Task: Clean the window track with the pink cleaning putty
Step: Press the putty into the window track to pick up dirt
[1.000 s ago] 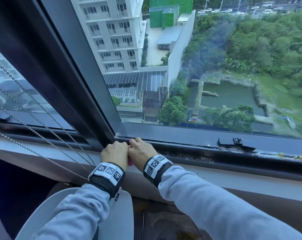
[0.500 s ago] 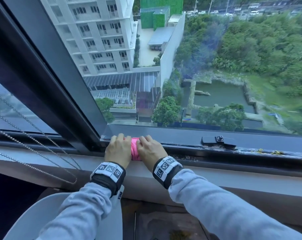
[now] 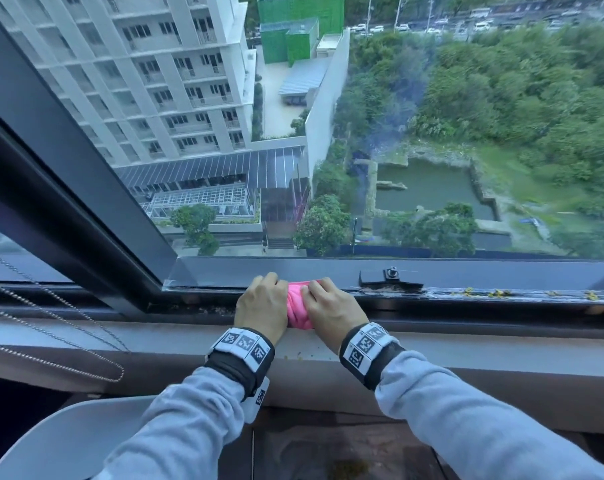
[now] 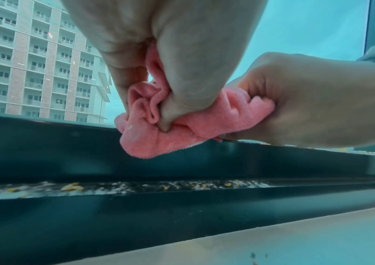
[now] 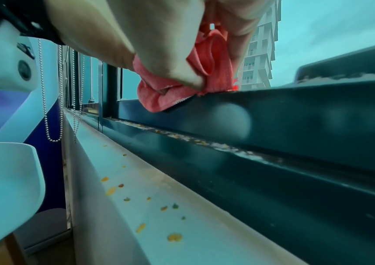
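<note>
The pink cleaning putty (image 3: 298, 306) is a folded, crumpled wad with a cloth-like surface. Both hands hold it against the dark window frame, left of the latch. My left hand (image 3: 264, 299) pinches its left side, the thumb dug into the folds (image 4: 159, 139). My right hand (image 3: 331, 306) grips its right side (image 4: 307, 100). In the right wrist view the wad (image 5: 159, 100) touches the top edge of the dark rail. The window track (image 4: 159, 186) below it holds a line of pale and yellow debris, also seen in the right wrist view (image 5: 204, 141).
A black latch (image 3: 390, 277) sits on the frame right of the hands, with grime and yellow specks along the rail (image 3: 494, 293). Crumbs lie on the pale sill (image 5: 175, 237). Bead chains (image 3: 51, 341) hang at left. A white chair (image 3: 68, 441) stands below.
Both hands have slid right along the frame, away from the corner and toward the latch. The pink wad, hidden between the fists at first, now shows between them.
</note>
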